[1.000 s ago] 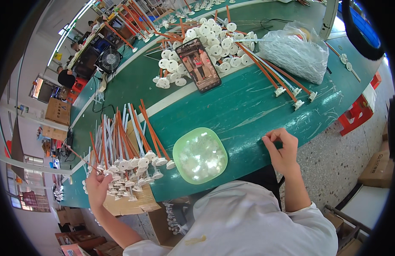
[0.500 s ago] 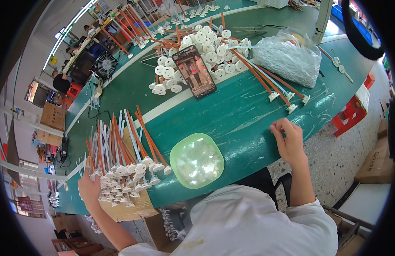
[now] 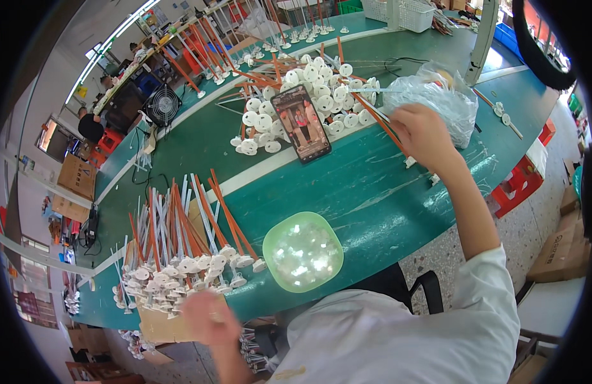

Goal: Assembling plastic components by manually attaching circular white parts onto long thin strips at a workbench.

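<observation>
My right hand [image 3: 425,136] is at the small group of brown and white sticks [image 3: 386,128] with white disc ends, beside the clear plastic bag. Its fingers are bent together over the sticks; what they hold is hidden. My left hand [image 3: 211,318] is smeared by motion, below the front edge of a bundle of sticks with white round ends [image 3: 181,272]. That bundle lies on cardboard at the table's left, its brown and grey shafts pointing away. Between my hands a light green bowl [image 3: 269,253] holds many small clear, shiny pieces.
A phone [image 3: 301,123] with a lit screen leans on a large heap of white-disc sticks [image 3: 321,80]. The plastic bag [image 3: 459,102] lies to its right. A black fan [image 3: 161,104] stands at the far left. A red stool [image 3: 518,185] is past the table's right edge.
My right hand has reached forward and away to the sticks by the bag. My left hand has left the bundle's left side and moved right and nearer to me.
</observation>
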